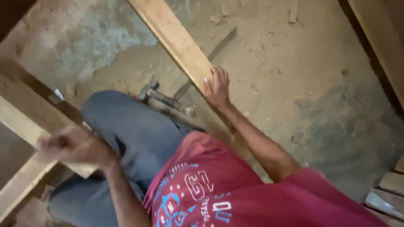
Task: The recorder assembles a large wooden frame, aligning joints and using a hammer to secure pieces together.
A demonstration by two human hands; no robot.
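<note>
While the dusty earth floor (320, 84) fills most of the view, a long pale wooden plank (176, 40) runs across it from the top centre down toward the person's torso. A second run of pale timber (21, 122) lies at the left edge, partly crossing another board below it. The person wears a red printed shirt (219, 185) and dark grey trousers (134, 130), with one knee raised between the two lots of wood.

The right hand (217, 87) lies on the right edge of the long plank, fingers spread along and curled over that edge, grasping the board. The left hand (73, 145) sits low at the left, over the timber there; it is blurred, looks clenched, and whether it holds anything I cannot tell.

Just left of the long plank, beside the raised knee, a hammer (166, 100) lies on the floor with its dark head (148, 89) toward the upper left, touched by neither hand. Small wood offcuts (293, 11) and chips are scattered on the floor near the top.
</note>
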